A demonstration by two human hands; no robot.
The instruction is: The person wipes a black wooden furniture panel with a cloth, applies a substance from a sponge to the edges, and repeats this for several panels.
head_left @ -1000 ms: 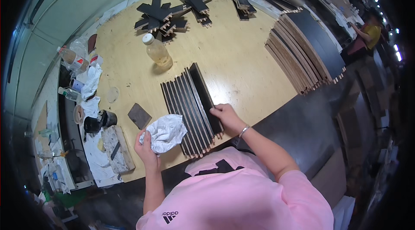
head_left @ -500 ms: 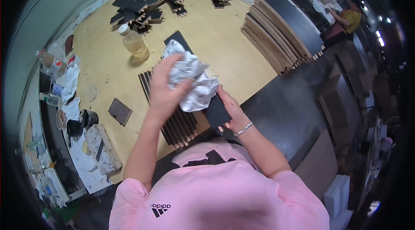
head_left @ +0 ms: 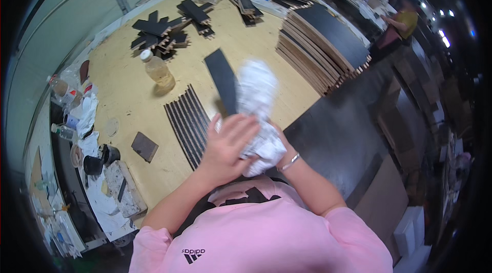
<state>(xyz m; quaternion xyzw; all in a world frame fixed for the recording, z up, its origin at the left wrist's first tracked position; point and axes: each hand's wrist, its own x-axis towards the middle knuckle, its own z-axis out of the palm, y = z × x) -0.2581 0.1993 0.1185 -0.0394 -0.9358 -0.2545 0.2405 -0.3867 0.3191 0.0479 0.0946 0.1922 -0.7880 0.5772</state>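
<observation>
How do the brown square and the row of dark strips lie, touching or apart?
Apart. The head view shows bare tabletop between the brown square and the row of dark strips to its right.

Light falls fairly bright and soft across the plywood bench (head_left: pixel 192 65), leaving a faint shadow at the foot of the clear bottle (head_left: pixel 159 73), while the dark floor (head_left: pixel 328 132) and right background sink into dimness, dotted with glaring ceiling lights (head_left: pixel 444 38). Motion blur smears the white cloth (head_left: pixel 256 88) and softens the left hand (head_left: pixel 228 145); fisheye distortion bows the wall panels (head_left: pixel 61 32) toward a black rim
</observation>
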